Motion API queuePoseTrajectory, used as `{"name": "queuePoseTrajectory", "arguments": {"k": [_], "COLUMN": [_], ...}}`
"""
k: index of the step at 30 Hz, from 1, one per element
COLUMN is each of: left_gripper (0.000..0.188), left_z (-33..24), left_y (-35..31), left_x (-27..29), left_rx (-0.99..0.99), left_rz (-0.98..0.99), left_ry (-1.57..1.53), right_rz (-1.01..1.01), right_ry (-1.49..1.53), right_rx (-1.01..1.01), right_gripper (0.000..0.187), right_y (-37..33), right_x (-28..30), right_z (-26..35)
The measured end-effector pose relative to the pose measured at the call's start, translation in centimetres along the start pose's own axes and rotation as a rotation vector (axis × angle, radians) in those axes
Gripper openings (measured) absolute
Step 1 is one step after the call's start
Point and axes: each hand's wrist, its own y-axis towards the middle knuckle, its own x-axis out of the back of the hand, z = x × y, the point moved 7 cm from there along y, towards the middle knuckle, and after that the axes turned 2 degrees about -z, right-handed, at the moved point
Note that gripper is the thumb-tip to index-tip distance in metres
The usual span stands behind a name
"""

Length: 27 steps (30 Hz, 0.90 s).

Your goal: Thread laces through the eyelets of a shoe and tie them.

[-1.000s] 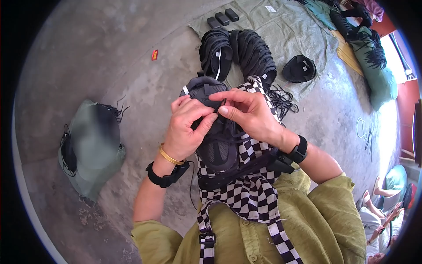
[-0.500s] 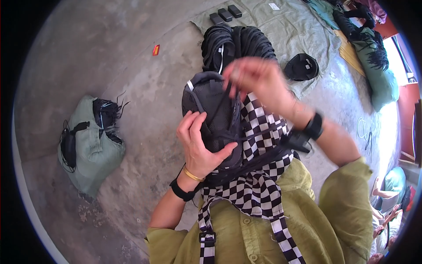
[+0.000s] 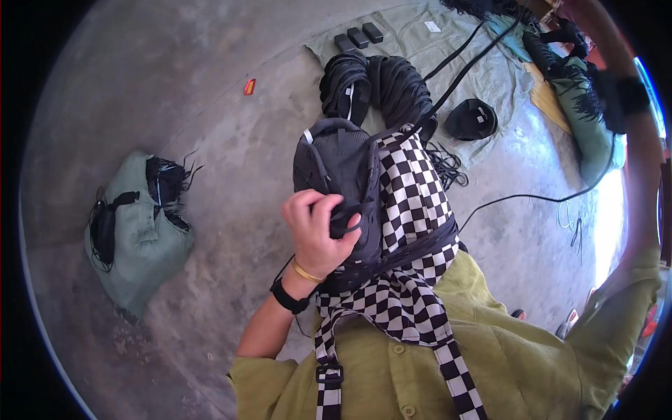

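A black shoe [image 3: 343,157] lies on my lap over a black-and-white checked apron [image 3: 409,189], its heel opening pointing away from me. My left hand [image 3: 315,227] is closed round the shoe's front half, fingers curled over its lacing. My right hand [image 3: 560,7] is stretched far out to the upper right and is partly cut off by the picture's edge. Black shoelaces [image 3: 458,77] run taut from the shoe up to it, so it appears closed on them, though its fingers barely show. A black strap or sleeve [image 3: 399,255] lies across the apron.
Stacked black shoe uppers [image 3: 399,91] lie just beyond the shoe. Three small black blocks [image 3: 355,36] and a black cup-shaped piece [image 3: 471,120] rest on a grey-green sheet [image 3: 434,52]. Loose laces [image 3: 448,166] lie nearby. A green sack [image 3: 143,238] sits left; another [image 3: 595,140] lies right.
My right hand has swung from beside the shoe to the far upper right, drawing the laces out long. My left hand stays on the shoe, its fingers now curled more tightly over the lacing.
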Motion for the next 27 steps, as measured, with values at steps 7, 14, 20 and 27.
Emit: {"name": "queuePoseTrajectory", "arguments": {"k": [7,14,20,27], "left_gripper": [0.03,0.022,0.023,0.031], "left_z": [-2.4,0.0,-1.9,-0.7], "left_y": [1.6,2.5,2.0,0.3], "left_x": [2.1,1.0,0.9,-0.3], "left_rx": [-0.151,-0.033,-0.315,-0.21], "left_rz": [0.057,0.187,0.222,0.079], "left_ry": [-0.104,-0.097,0.227,0.409], "right_rz": [0.555,0.749,0.775,0.776], "right_ry": [-0.451,-0.569,-0.615,-0.589], "right_rx": [-0.082,0.475,0.596,0.612], "right_gripper": [0.023,0.031,0.016,0.017], "right_y": [-14.0,-20.5,-20.3,-18.8], "right_x": [-18.9,-27.7,-29.1,-29.0], "right_z": [-9.5,-12.1,-12.6,-12.1]}}
